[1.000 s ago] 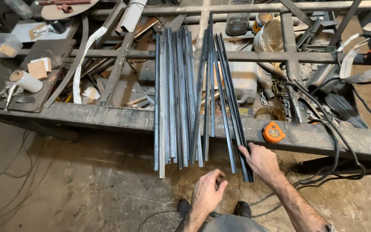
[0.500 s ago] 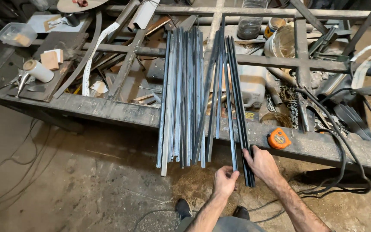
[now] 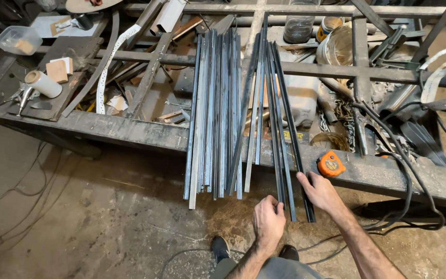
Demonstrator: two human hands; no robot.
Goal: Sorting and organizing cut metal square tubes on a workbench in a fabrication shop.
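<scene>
Steel bars, long, thin and grey-blue, lie in a bundle [image 3: 215, 113] across a rusty metal workbench frame [image 3: 104, 126], running from the far side toward the viewer, with their near ends jutting past the bench's near edge over a dusty concrete floor [image 3: 78, 222]. A smaller group of bars [image 3: 280, 134] lies just to the right of the main bundle, fanned slightly apart. The left hand [image 3: 268, 222] is curled closed around the near end of one bar in that right group, below the bench edge. The right hand [image 3: 320, 192] lies just to the right of it, fingers spread and partly open, fingertips resting on the rightmost bar near its end; it grips nothing fully. An orange tape measure [image 3: 331, 164], squarish with a dark face, sits on the bench's near rail just to the right of the right hand. At the far left, a clear plastic tub [image 3: 17, 40] holds something tan, and nearer lie a white roll [image 3: 43, 83] and a small tan block [image 3: 57, 71]. At the far side of the bench, to the right, stand a clear jar [image 3: 299, 27] and a pale bucket [image 3: 336, 47]. Black cables [image 3: 409, 170] trail off the bench's right end.
</scene>
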